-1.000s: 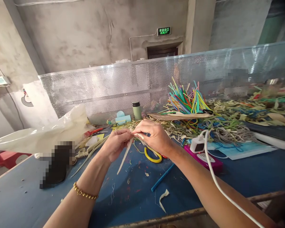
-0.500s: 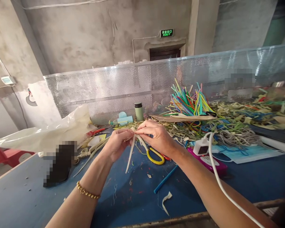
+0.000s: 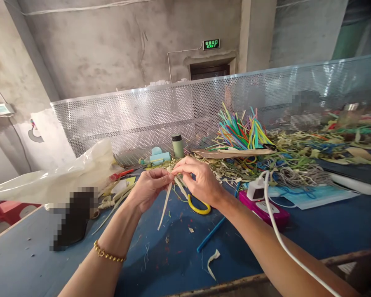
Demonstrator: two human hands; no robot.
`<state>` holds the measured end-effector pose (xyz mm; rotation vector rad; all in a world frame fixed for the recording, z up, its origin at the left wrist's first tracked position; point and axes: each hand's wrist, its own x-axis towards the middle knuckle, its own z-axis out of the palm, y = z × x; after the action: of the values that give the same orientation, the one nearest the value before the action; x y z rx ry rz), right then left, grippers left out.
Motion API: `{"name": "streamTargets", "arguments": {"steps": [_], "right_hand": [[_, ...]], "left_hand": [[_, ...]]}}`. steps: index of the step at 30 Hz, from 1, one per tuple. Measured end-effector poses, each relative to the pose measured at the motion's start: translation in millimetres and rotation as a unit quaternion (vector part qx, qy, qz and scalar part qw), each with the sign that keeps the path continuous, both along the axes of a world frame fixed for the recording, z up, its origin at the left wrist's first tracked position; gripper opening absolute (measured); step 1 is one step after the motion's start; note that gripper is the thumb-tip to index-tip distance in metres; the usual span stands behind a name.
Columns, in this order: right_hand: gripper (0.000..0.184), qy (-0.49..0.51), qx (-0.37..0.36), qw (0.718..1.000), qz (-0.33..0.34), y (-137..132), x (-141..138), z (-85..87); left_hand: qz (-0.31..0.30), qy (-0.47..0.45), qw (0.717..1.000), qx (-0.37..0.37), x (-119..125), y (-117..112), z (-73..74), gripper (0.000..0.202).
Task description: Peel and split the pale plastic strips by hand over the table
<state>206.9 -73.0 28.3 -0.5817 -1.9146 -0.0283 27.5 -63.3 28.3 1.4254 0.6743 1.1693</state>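
Pale flat strips (image 3: 165, 206), perhaps dried husk or leaf, come together in a small knot-like bunch between my fingertips. My left hand (image 3: 150, 187) pinches the bunch with thumb and forefinger. From the other side my right hand (image 3: 199, 179) is closed on the same strips, its fingertips touching those of the left. Two strip ends hang down below the hands. Just under my right hand lies a yellow loop handle (image 3: 199, 208), probably of scissors. A blue stick (image 3: 212, 235) rests on the table nearer to me.
A dark phone-like object (image 3: 74, 220) and a clear plastic bag (image 3: 64, 171) lie left. Behind stand a green bottle (image 3: 177, 147) and colourful pipe-cleaner-like stems (image 3: 243, 130). Right are a magenta power block (image 3: 272, 212) with a white cable (image 3: 275, 222) and a blue mask (image 3: 318, 196). A perforated metal screen (image 3: 126, 119) runs behind.
The whole view has shifted slightly, so things appear a little further left. My fingers have changed position slightly on the strips, and both hands still hold them.
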Motion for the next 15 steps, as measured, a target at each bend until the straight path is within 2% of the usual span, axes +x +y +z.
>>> {"name": "streamTargets", "arguments": {"steps": [3, 5, 8, 10, 12, 15], "right_hand": [[0.033, -0.041, 0.092, 0.993, -0.055, -8, -4, -0.1], [0.03, -0.106, 0.138, 0.981, -0.086, -14, -8, -1.4], [0.018, -0.224, 0.194, 0.947, -0.126, -21, -17, -6.1], [0.022, -0.263, 0.22, 0.927, -0.155, -23, -23, -9.6], [0.027, -0.244, 0.217, 0.932, -0.156, -22, -25, -11.5], [0.016, -0.147, 0.166, 0.965, -0.138, -16, -21, -10.4]], "left_hand": [[0.018, -0.011, 1.0, 0.005, -1, 2, 0.0, 0.017], [0.034, -0.029, 0.999, -0.001, -1, 3, 0.3, 0.018], [0.052, -0.054, 0.997, -0.032, 0, 2, 0.5, 0.02], [0.054, -0.056, 0.996, -0.051, 1, 1, -0.1, 0.02], [0.052, -0.049, 0.996, -0.049, 2, 1, -1.0, 0.019], [0.062, -0.033, 0.997, -0.013, 1, 2, -1.8, 0.014]]}}
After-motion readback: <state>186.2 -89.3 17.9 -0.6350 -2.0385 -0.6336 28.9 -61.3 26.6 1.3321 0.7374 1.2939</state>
